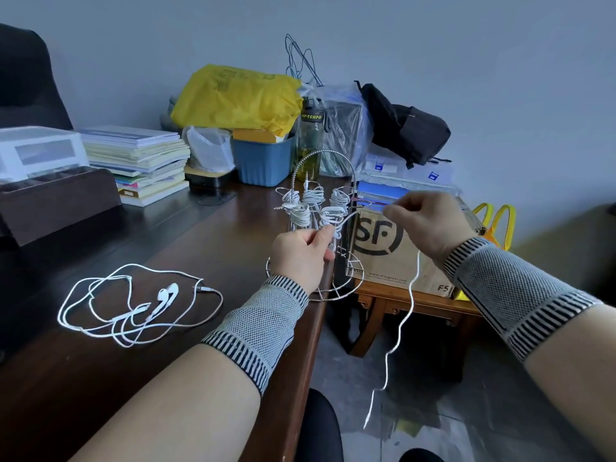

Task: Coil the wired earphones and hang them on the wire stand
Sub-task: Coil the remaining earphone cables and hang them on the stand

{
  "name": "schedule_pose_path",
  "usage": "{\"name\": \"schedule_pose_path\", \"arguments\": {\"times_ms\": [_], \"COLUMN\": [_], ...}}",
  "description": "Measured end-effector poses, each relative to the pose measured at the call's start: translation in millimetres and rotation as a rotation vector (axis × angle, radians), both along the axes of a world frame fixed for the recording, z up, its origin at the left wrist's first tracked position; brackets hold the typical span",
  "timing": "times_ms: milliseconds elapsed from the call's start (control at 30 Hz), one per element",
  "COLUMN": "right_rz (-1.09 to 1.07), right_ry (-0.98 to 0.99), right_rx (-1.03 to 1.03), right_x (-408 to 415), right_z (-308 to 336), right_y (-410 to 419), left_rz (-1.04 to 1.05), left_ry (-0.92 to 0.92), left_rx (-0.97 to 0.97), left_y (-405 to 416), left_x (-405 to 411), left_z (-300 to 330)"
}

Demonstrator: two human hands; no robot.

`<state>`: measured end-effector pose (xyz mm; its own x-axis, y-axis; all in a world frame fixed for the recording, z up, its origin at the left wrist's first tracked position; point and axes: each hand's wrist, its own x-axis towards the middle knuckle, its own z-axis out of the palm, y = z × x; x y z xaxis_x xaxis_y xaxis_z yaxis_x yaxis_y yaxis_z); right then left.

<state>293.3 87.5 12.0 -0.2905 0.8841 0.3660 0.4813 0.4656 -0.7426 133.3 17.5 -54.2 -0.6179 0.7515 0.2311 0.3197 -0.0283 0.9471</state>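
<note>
- Lying loose on the dark worktop [206, 248] at far left: a second pair of white earphones [133, 305], uncoiled, buds near the middle of the tangle, well apart from either hand.
- Stacked behind, near the wall: books [140, 161], a blue bin [263, 161], a yellow bag [233, 98], a bottle [310, 138].
- Pinching one end of the held white earphone cable [405, 315]: left hand [301, 255], fingers curled, grip closed on the cable just in front of the wire stand [320, 228].
- Standing at the worktop's right edge: that wire stand, with several coiled white earphone bundles [313, 205] hung on its arms, directly beyond the left hand.
- Stretching from the left grip across to the right: a short span of the cable, raised above the worktop edge.
- Pinching the cable higher up: right hand [433, 225], fingers curled round it, grip closed, beside the stand and in front of a cardboard box [393, 251].
- Dangling from the right grip: the rest of the cable, wavy, hanging down towards the floor [450, 411], free end clear of the worktop.
</note>
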Motion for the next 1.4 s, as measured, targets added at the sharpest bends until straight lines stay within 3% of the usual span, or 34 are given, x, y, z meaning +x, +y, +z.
{"name": "schedule_pose_path", "arguments": {"times_ms": [133,267,500,667,800,1000,1200,1400], "right_rz": [0.012,-0.017,0.158,0.255,0.297,0.264,0.146,0.171], "right_ry": [-0.268,-0.59,-0.849,-0.96,-0.864,-0.54,-0.157,0.227], "right_rx": [0.265,0.309,0.242,0.503,0.706,0.657,0.13,-0.226], "right_x": [-26,-54,-99,-92,-70,-40,-38,-50], "right_z": [29,46,60,57,33,-5,-12,-22], "right_y": [-9,-1,-11,-41,-42,-28,-16,-14], "left_rz": [-0.005,-0.02,-0.019,-0.02,-0.002,-0.035,-0.016,-0.024], "left_ry": [-0.021,-0.03,0.041,0.075,0.017,-0.095,-0.022,-0.011], "left_rx": [0.003,0.019,0.022,0.025,0.007,0.027,0.025,0.034], "left_y": [0,2,4,5,6,4,-3,-5], "left_x": [1,0,-1,-4,-8,-7,-4,-4], "left_z": [-2,-3,-3,-2,-3,-3,0,3]}}
